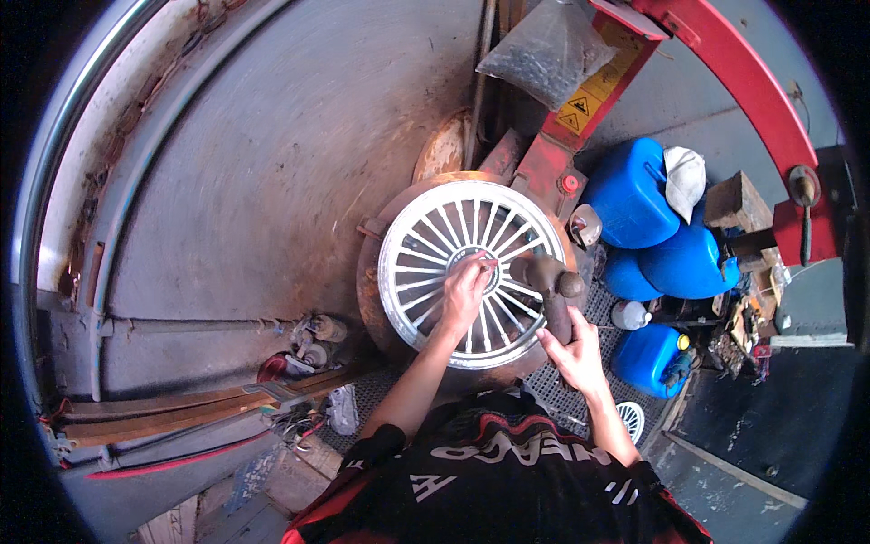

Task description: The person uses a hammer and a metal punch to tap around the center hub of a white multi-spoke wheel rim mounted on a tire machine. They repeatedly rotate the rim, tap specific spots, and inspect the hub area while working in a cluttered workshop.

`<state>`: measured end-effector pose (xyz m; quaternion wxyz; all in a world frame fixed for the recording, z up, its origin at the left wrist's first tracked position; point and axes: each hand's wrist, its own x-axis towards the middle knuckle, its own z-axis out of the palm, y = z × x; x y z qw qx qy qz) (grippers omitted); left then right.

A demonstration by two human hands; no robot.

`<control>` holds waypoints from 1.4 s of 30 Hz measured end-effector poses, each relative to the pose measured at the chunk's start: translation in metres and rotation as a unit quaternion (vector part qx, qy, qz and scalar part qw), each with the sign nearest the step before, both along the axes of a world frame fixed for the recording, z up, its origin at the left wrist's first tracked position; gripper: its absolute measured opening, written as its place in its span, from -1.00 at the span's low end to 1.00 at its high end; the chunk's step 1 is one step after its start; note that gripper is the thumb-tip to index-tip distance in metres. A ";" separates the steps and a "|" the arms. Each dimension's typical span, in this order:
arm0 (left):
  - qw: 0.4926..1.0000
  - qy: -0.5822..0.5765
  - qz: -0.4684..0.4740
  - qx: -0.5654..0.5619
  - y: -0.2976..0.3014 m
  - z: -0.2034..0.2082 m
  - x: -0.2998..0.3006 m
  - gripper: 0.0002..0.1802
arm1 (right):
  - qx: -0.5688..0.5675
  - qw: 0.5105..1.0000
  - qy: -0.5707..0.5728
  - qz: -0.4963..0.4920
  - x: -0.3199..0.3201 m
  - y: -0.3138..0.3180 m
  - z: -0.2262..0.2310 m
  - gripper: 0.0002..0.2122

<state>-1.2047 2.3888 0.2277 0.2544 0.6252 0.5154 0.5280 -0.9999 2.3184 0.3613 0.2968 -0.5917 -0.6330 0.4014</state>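
A white many-spoked wheel (390, 272) lies face up on a round rusty stand (370, 304) in front of me. Over its hub, my left hand (464, 292) is closed in a pinch; a small reddish bit shows at the fingertips, too small to name. My right hand (577, 356) grips the handle of a dark, worn pistol-shaped tool (555, 308), with its thick rounded body above the wheel's right side. Its front end points toward the hub, and I cannot tell whether it touches the spokes.
Behind the wheel rises a red machine arm (553, 145), with a clear plastic bag (548, 54) near its top. Several blue jerrycans (630, 195) and a white bottle (631, 315) stand to the right. Wooden planks (163, 422) run along the left. A small white spoked disc (630, 419) lies at lower right.
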 end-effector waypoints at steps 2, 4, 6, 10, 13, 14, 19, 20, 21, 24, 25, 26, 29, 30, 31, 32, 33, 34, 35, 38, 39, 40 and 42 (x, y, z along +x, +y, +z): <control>0.999 -0.037 0.003 -0.022 -0.004 -0.001 0.002 -0.92 | -0.007 1.000 -0.004 0.006 -0.010 0.004 0.011 -0.66; 0.999 -0.030 0.008 0.009 -0.006 -0.001 -0.001 -0.92 | -0.023 1.000 -0.005 0.014 -0.019 0.008 0.020 -0.70; 1.000 -0.020 0.020 0.006 -0.009 -0.001 -0.002 -0.92 | -0.050 0.998 -0.001 0.027 -0.026 0.013 0.026 -0.70; 1.000 0.001 0.023 0.001 -0.010 -0.018 -0.004 -0.85 | -0.018 0.995 -0.062 0.076 -0.035 0.021 0.030 -0.66; 0.999 -0.003 0.034 0.012 -0.009 -0.028 -0.001 -0.77 | -0.028 0.993 -0.078 0.088 -0.042 0.020 0.029 -0.65; 0.999 -0.010 0.026 0.016 -0.008 -0.028 -0.002 -0.75 | -0.040 0.992 -0.082 0.090 -0.044 0.020 0.030 -0.65; 0.997 -0.057 0.013 0.043 -0.011 -0.038 0.004 -0.68 | -0.004 0.992 -0.094 0.083 -0.047 0.011 0.022 -0.64; 0.998 -0.048 0.011 0.040 -0.010 -0.039 0.004 -0.67 | -0.026 0.991 -0.105 0.084 -0.048 0.013 0.022 -0.65; 0.999 -0.038 0.010 0.038 -0.008 -0.040 0.004 -0.66 | -0.048 0.988 -0.116 0.086 -0.050 0.015 0.024 -0.65; 0.999 -0.025 0.008 0.031 -0.009 -0.040 0.005 -0.65 | -0.080 0.983 -0.136 0.099 -0.054 0.019 0.031 -0.63; 0.999 -0.034 0.006 0.030 -0.009 -0.039 0.006 -0.66 | -0.085 0.981 -0.140 0.104 -0.055 0.019 0.032 -0.62; 0.999 -0.042 0.004 0.030 -0.010 -0.039 0.007 -0.67 | -0.070 0.984 -0.131 0.098 -0.054 0.018 0.032 -0.62; 0.999 -0.039 -0.017 0.018 -0.006 -0.039 0.005 -0.64 | -0.014 0.991 -0.107 0.084 -0.053 0.014 0.033 -0.62; 0.999 -0.041 -0.014 0.018 -0.007 -0.039 0.005 -0.65 | -0.027 0.991 -0.103 0.077 -0.055 0.015 0.036 -0.64; 0.999 -0.042 -0.011 0.018 -0.008 -0.038 0.005 -0.66 | -0.040 0.992 -0.099 0.071 -0.057 0.015 0.040 -0.66; 0.999 -0.045 -0.009 0.019 -0.009 -0.037 0.006 -0.66 | -0.053 0.992 -0.097 0.061 -0.058 0.015 0.042 -0.69; 0.999 -0.045 -0.011 0.008 -0.011 -0.037 0.007 -0.67 | -0.055 0.992 -0.092 0.063 -0.055 0.014 0.036 -0.68; 0.999 -0.051 -0.008 0.009 -0.011 -0.037 0.008 -0.68 | -0.067 0.990 -0.106 0.065 -0.054 0.015 0.034 -0.69; 0.998 -0.059 -0.006 0.008 -0.013 -0.040 0.010 -0.68 | -0.081 0.987 -0.121 0.067 -0.053 0.015 0.032 -0.69; 0.999 -0.050 0.009 0.015 -0.015 -0.046 0.014 -0.73 | -0.086 0.986 -0.130 0.065 -0.050 0.015 0.024 -0.71; 0.999 -0.041 0.017 0.019 -0.015 -0.047 0.013 -0.75 | -0.093 0.985 -0.134 0.063 -0.051 0.016 0.030 -0.72; 0.999 -0.038 0.014 0.017 -0.016 -0.048 0.013 -0.76 | -0.100 0.984 -0.137 0.061 -0.053 0.016 0.037 -0.73; 0.999 -0.031 0.008 0.014 -0.017 -0.034 0.010 -0.78 | 0.000 0.994 -0.092 0.051 -0.055 0.013 0.045 -0.77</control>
